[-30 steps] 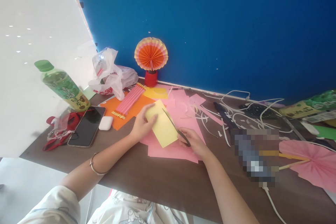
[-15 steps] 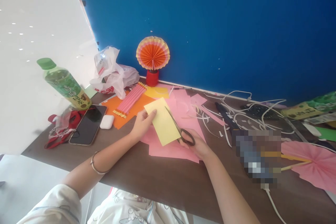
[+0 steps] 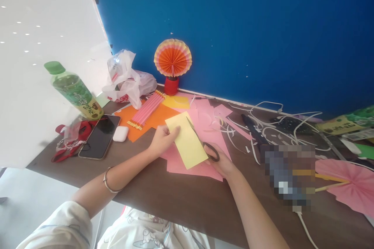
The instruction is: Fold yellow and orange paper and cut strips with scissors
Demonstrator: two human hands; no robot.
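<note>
My left hand [image 3: 162,141] pinches the left edge of a yellow paper sheet [image 3: 187,140], holding it tilted above pink paper sheets [image 3: 193,165] on the brown table [image 3: 181,198]. My right hand [image 3: 219,159] grips black scissors [image 3: 204,142] by the handles. The blades run along the sheet's right edge, pointing away from me.
An orange paper fan in a red cup [image 3: 172,64] stands against the blue wall. To the left lie folded pink strips [image 3: 146,109] on orange paper, a plastic bag [image 3: 125,79], a green bottle [image 3: 74,91], a phone [image 3: 100,137] and an earbud case [image 3: 120,134]. White cables [image 3: 271,124] and a pink fan [image 3: 350,184] lie at the right.
The scissors have worked further along the yellow sheet's right edge, and the handles have closed somewhat. My left hand still holds the sheet. The view has drifted slightly.
</note>
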